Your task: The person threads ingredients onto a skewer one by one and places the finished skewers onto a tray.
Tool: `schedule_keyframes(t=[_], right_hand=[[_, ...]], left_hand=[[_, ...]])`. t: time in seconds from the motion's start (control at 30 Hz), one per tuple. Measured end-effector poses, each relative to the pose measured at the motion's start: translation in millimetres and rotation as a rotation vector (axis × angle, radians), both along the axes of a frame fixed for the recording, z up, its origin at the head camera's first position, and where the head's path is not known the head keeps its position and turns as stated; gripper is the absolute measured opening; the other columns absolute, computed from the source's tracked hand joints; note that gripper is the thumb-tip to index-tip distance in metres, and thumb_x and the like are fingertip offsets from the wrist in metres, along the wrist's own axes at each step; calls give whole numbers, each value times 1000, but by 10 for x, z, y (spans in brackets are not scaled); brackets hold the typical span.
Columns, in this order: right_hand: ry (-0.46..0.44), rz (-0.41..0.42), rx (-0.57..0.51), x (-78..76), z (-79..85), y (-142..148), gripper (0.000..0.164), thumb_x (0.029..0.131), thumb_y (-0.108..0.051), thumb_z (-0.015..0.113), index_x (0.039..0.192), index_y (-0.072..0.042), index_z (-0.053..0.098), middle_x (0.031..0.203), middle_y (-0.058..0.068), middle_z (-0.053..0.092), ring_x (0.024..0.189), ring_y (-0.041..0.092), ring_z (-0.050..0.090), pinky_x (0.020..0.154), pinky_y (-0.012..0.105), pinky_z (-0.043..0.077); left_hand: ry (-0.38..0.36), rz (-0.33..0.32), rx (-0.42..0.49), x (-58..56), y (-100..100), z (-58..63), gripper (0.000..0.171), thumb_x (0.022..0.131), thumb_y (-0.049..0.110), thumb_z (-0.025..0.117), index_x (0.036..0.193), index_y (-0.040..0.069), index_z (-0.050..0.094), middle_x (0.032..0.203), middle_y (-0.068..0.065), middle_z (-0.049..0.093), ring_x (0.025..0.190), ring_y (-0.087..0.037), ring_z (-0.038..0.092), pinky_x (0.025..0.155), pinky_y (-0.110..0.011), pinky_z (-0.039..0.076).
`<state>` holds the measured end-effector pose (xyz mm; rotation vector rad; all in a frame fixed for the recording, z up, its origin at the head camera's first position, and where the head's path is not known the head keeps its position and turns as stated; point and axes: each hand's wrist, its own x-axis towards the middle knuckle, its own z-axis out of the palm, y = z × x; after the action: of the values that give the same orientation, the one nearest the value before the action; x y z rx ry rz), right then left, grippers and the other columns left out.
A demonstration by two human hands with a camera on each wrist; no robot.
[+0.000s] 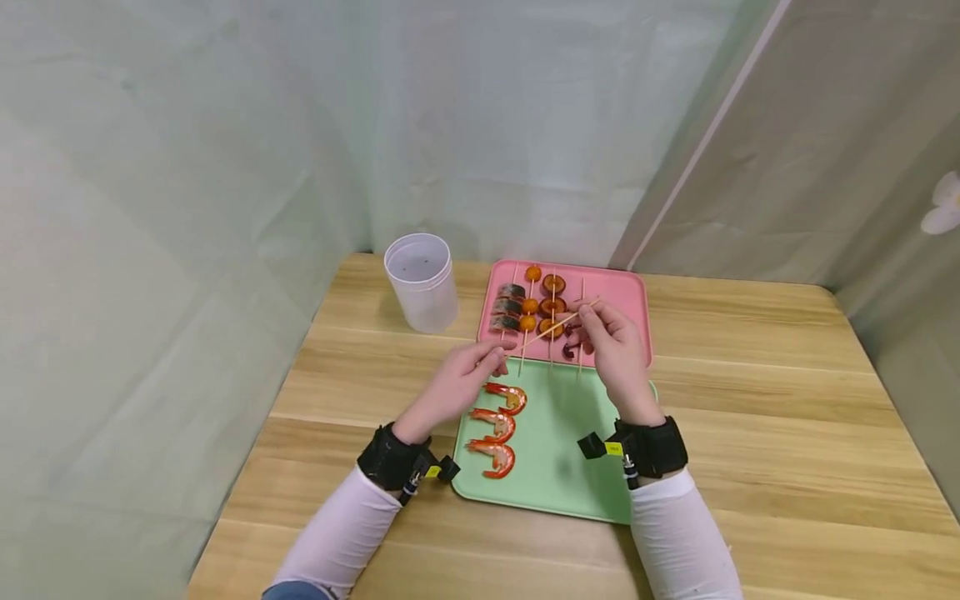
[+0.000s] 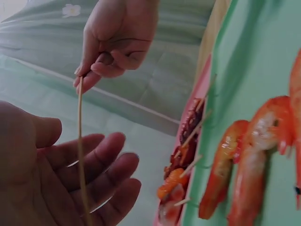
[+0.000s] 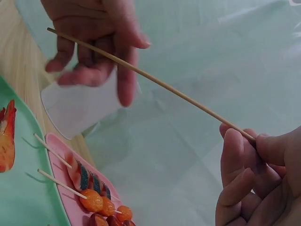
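My right hand pinches one end of a thin bamboo skewer between thumb and fingertips. The skewer is bare and slants through the air toward my left hand. In the left wrist view the left hand has its fingers spread and loosely bent, with the skewer passing by them; no grip shows. Below the hands, three red cooked shrimp lie in a column on the left part of a green tray.
Behind the green tray, a pink tray bears loaded skewers: grey-skinned fish pieces, orange balls, mushroom slices and dark purplish pieces partly behind the right hand. A translucent plastic cup stands at the back left of the wooden table.
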<state>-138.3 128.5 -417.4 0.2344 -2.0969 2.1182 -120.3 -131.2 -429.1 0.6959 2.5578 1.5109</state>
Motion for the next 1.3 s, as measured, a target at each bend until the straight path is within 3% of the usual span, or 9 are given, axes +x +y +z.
schedule_keyframes(t=[0.13, 0.3, 0.4, 0.63, 0.7, 0.8, 1.0, 1.17, 1.3], right_hand=[[2, 5, -19, -3, 2, 18, 39, 116, -25, 52, 127, 10, 66, 104, 13, 73, 78, 23, 62, 67, 24, 45], [-2, 16, -39, -15, 13, 31, 39, 116, -28, 52, 127, 7, 66, 108, 9, 76, 78, 23, 66, 67, 26, 46], [-6, 4, -38, -16, 28, 37, 38, 115, -29, 52, 127, 4, 67, 109, 10, 76, 77, 19, 65, 68, 29, 48], [-57, -13, 3, -4, 32, 53, 38, 115, -28, 53, 134, 2, 64, 106, 10, 73, 82, 18, 67, 70, 30, 51], [-81, 0, 68, 12, 4, 35, 38, 114, -29, 56, 138, -1, 64, 108, 12, 73, 86, 26, 69, 71, 31, 51], [-109, 57, 278, 56, -82, -28, 35, 112, -29, 61, 136, -5, 66, 110, 14, 73, 92, 32, 70, 74, 35, 52], [-80, 253, 762, 182, -376, -326, 27, 105, -28, 72, 125, -10, 76, 107, 2, 75, 91, 17, 68, 78, 38, 55], [-45, 270, 950, 278, -517, -537, 26, 101, -31, 77, 120, -13, 77, 103, 1, 71, 91, 17, 66, 76, 39, 55], [-25, 237, 1019, 318, -554, -591, 24, 100, -30, 79, 117, -13, 77, 104, 3, 66, 88, 19, 64, 76, 40, 54]], left_hand=[[12, -25, 18, 11, -4, -47, 34, 117, 21, 46, 96, 7, 69, 76, -9, 58, 67, -18, 50, 67, -33, 43], [-18, -18, 30, 23, -21, -74, 30, 116, 20, 48, 115, 6, 75, 68, 1, 49, 61, -12, 45, 63, -31, 41], [-29, -8, 11, 16, -33, -88, 30, 116, 19, 48, 116, 6, 76, 69, 3, 46, 62, -13, 44, 64, -32, 41], [-20, 34, 12, -4, -87, -136, 28, 116, 17, 47, 106, 8, 72, 89, -19, 61, 75, -19, 49, 72, -36, 44], [-30, 74, 31, -4, -124, -137, 28, 116, 18, 47, 104, 8, 71, 88, -18, 59, 75, -20, 49, 72, -36, 44], [-48, 133, 66, 0, -196, -137, 28, 116, 16, 47, 104, 7, 70, 84, -13, 54, 76, -21, 48, 72, -36, 42], [-47, 194, 80, -1, -300, -148, 27, 115, 12, 48, 106, 5, 72, 93, -19, 60, 85, -23, 53, 79, -39, 46], [-42, 203, 76, -13, -307, -130, 29, 116, 16, 48, 107, 7, 74, 86, -11, 56, 81, -23, 52, 75, -38, 44], [-45, 203, 86, -26, -304, -111, 30, 116, 17, 48, 108, 4, 74, 81, -3, 51, 76, -22, 50, 69, -35, 42]])
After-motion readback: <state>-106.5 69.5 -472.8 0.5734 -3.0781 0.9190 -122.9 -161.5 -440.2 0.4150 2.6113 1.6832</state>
